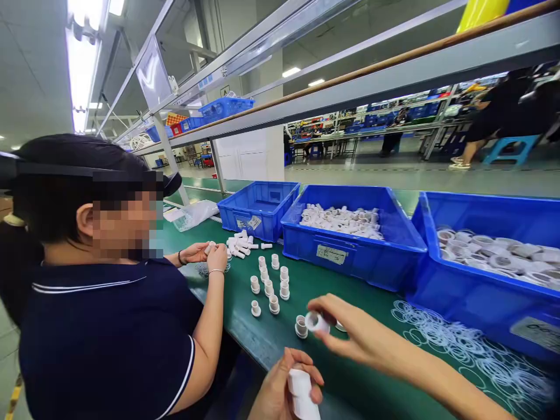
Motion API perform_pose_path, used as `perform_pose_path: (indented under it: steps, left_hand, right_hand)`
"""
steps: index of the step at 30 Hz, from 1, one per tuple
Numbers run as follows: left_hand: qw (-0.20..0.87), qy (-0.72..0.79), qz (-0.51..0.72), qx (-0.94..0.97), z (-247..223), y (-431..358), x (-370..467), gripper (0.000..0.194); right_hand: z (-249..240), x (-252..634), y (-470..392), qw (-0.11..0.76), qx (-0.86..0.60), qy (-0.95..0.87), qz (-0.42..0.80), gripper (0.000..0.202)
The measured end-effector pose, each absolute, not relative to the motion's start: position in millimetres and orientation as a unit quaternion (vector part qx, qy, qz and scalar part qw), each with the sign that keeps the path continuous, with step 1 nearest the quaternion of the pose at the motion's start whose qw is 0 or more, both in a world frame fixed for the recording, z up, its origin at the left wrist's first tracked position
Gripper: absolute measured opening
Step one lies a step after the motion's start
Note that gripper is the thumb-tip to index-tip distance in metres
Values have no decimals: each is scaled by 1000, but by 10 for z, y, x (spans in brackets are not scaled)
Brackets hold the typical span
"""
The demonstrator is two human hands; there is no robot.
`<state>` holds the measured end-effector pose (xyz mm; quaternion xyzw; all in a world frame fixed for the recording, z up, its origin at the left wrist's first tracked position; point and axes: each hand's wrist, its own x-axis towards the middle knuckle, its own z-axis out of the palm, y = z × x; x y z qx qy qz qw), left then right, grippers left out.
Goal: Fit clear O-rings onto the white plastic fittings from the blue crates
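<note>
My left hand (280,388) gripped a white tube fitting (301,395) upright. My right hand (345,329) pinched a white ring cap (317,322) just above it. I judged: align the cap squarely over the tube before pressing. More assembled fittings (269,280) stood beyond both grips.

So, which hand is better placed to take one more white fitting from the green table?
The right hand, probably. It hovers over the table beside a standing white fitting, though it holds a white ring. The left hand is lower, off the table edge, gripping a white tube.
</note>
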<state>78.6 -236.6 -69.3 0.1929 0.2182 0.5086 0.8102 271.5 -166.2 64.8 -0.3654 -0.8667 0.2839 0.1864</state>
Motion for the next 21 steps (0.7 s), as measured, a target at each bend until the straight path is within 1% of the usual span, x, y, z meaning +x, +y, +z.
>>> perform_pose_path:
  steps: [2, 3, 6, 8, 10, 12, 15, 17, 18, 21]
  left_hand:
    - [809, 211, 527, 152, -630, -2388, 676, 42]
    - [808, 207, 534, 137, -595, -2402, 618, 38]
    - [799, 204, 553, 116, -510, -2438, 484, 33]
    - [794, 218, 555, 122, -471, -2450, 448, 29]
    - [789, 238, 549, 143, -437, -2455, 453, 26]
    - [782, 248, 548, 162, -403, -2454, 479, 28]
    - [779, 259, 546, 167, -357, -2435, 532, 38]
    - [780, 276, 537, 165, -336, -2409, 584, 45]
    - [780, 282, 532, 168, -330, -2393, 620, 48]
    - [785, 289, 515, 185, -331, -2346, 768, 55]
  right_hand:
    - [553, 2725, -1519, 211, -375, -857, 284, 28]
    - [502, 2710, -1460, 208, -375, -858, 283, 28]
    - [328, 2596, -1355, 144, -380, -881, 241, 24]
    - [202, 2507, -1331, 86, -382, -898, 203, 25]
    - [103, 2458, -1329, 49, -382, -906, 173, 27]
    - [71, 2479, -1344, 27, -391, -908, 147, 26]
    - [187, 2622, -1420, -1, -405, -908, 107, 29]
    - [342, 2721, -1521, 18, -393, -915, 89, 32]
    - [420, 2748, -1587, 45, -380, -920, 83, 31]
    - [539, 2693, -1809, 136, -306, -941, 56, 17]
